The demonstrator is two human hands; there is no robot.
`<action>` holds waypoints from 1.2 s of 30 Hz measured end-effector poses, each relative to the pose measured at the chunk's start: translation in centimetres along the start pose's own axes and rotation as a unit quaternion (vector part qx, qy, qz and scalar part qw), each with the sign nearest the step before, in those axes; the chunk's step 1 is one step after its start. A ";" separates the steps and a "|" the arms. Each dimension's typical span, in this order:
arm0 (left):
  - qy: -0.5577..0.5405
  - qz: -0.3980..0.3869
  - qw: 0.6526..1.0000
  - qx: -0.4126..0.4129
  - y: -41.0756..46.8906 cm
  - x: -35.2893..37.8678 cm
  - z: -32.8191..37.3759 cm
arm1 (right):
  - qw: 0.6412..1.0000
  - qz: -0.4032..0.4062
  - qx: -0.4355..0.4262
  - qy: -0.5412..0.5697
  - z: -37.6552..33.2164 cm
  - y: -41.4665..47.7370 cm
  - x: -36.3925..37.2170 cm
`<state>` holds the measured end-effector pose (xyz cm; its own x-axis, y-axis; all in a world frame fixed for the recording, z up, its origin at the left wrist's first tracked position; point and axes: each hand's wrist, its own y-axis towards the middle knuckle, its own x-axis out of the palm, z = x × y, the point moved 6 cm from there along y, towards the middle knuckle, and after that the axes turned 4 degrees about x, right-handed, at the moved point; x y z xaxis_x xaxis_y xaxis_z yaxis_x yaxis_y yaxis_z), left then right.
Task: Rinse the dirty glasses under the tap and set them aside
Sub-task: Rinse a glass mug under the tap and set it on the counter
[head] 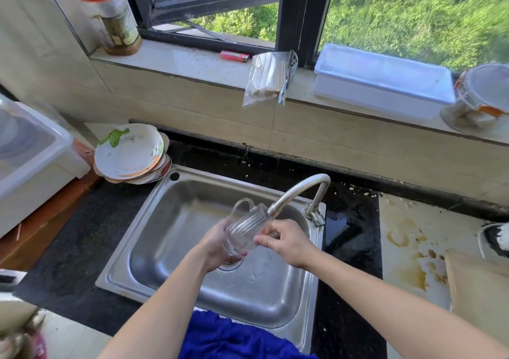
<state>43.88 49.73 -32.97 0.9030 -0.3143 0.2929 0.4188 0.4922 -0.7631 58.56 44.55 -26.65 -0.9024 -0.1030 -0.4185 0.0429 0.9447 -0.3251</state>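
glass [245, 232] held over steel sink [261, 292] in black counter [68, 248] below window [293, 9].

The glass [245, 228] sits between both hands over the sink [154, 218] (plates [129, 152] behind-left), under the tap [297, 190].

Left hand [216, 245], right hand [289, 241] close together, fingers [265, 241] curled.
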 end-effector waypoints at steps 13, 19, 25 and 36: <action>0.193 0.111 0.960 0.169 0.7 3.8 1.9 | 0.954 0.112 0.131 0.247 2.3 -0.6 -2.9; 0.178 0.163 0.947 0.212 0.1 7.0 4.0 | 0.900 0.298 0.140 0.286 1.9 -0.9 -4.4; 0.277 0.232 0.893 0.269 -1.0 7.4 4.9 | 0.856 0.211 0.243 0.404 2.1 -0.4 -2.9; 0.354 0.283 0.855 0.253 -2.3 3.8 4.4 | 0.932 0.124 0.238 0.243 3.0 1.1 1.2</action>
<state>46.73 50.94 -27.55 0.7657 -0.2334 -0.5994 0.0824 0.9598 -0.2684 58.80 44.52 -30.10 -0.9222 0.3622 -0.1353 0.3572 0.6641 -0.6568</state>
